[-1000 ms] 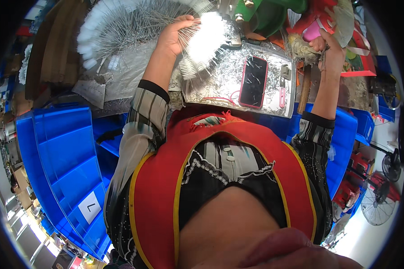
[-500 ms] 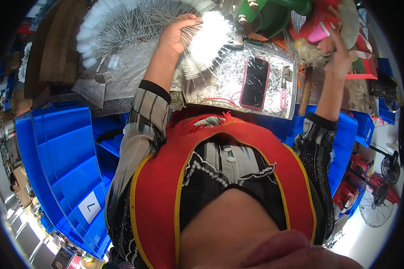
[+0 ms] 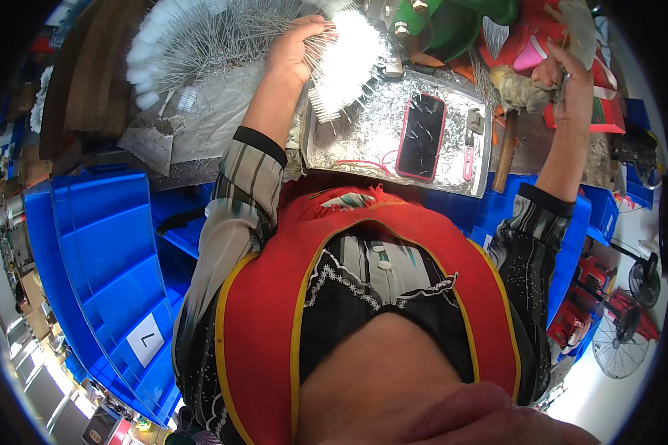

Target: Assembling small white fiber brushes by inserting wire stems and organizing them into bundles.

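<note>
One phone [image 3: 421, 137] & silvery bits [image 3: 382, 122] clutter tray [image 3: 485, 152]; L grip [image 3: 289, 55] clamped on brushes [image 3: 350, 55], R grip [image 3: 571, 81] can't tell.

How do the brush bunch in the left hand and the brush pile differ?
The brush bunch is smaller; the brush pile spreads wide. The left hand holds the bunch; the pile lies beside it, ungripped. The bunch glares; the pile looks dimmer. Both show white bristles and thin metal stems.
</note>
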Available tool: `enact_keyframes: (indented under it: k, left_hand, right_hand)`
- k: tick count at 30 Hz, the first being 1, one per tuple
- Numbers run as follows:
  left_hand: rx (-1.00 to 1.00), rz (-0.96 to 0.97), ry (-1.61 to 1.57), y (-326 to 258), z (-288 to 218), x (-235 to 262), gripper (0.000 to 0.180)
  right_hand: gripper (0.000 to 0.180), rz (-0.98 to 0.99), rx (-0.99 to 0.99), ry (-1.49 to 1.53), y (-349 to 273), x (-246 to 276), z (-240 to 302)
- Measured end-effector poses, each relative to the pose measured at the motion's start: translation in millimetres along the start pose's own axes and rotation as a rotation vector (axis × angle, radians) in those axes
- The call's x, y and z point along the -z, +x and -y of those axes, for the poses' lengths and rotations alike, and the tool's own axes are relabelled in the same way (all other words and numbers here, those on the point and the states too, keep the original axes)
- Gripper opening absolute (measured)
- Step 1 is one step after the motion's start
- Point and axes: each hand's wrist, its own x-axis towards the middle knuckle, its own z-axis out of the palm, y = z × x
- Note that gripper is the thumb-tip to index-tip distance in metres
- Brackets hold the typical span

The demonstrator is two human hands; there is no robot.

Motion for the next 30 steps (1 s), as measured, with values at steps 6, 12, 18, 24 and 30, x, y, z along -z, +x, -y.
enact_keyframes:
  k: [6,12,18,24,30]
  left_hand:
    - [0.004,0.024,-0.011,-0.8,-3.4,5.4,0.014]
    - [0.0,0.003,0.05,3.0,-4.9,-2.4,0.012]
    - [-0.007,0.155,-0.112,-6.0,0.9,7.3,0.014]
    - [-0.037,0.111,-0.184,-5.5,3.9,10.1,0.018]
    - [-0.101,0.043,-0.19,-5.1,8.7,4.7,0.019]
  right_hand:
    - [0.024,-0.043,0.006,-0.033,-5.0,-17.1,1.0]
    - [0.024,-0.028,0.601,0.026,-9.6,-16.8,-94.6]
    - [0.028,-0.124,0.189,0.018,-15.7,-14.0,-41.2]
    - [0.023,-0.05,0.043,0.022,-5.3,-2.7,-20.5]
    - [0.024,-0.068,0.034,-0.013,-5.6,-0.4,-23.6]
